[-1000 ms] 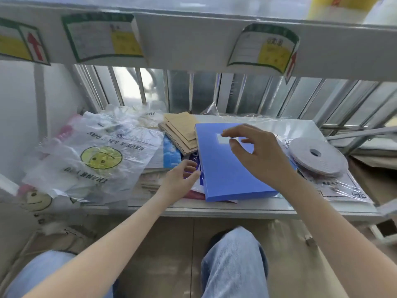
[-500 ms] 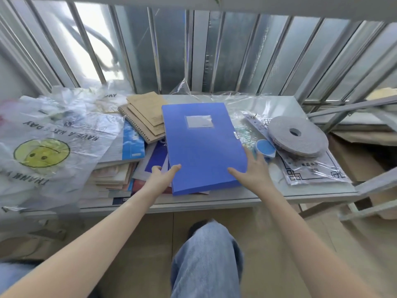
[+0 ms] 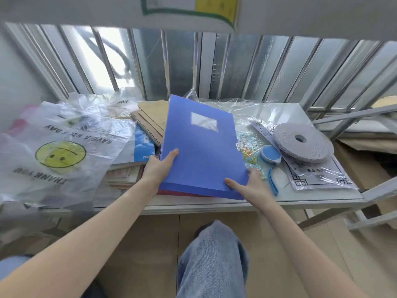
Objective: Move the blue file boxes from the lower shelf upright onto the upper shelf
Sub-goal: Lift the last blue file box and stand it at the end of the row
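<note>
Gripping blue file box [image 3: 199, 147] at near corners: left hand [image 3: 158, 167], right hand [image 3: 250, 186]; long axis pointing away, far end raised.

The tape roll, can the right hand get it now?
Probably not yet: the right hand is holding the blue box with the left hand. The tape roll lies uncovered nearby, so once freed, likely yes.

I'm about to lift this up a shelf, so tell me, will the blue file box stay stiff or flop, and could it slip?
The blue file box probably stays stiff: held only at its near corners by the left hand and right hand, its face looks flat. Its smooth plastic cover could be slippery. It seems light, since an edge grip tilts it.
</note>
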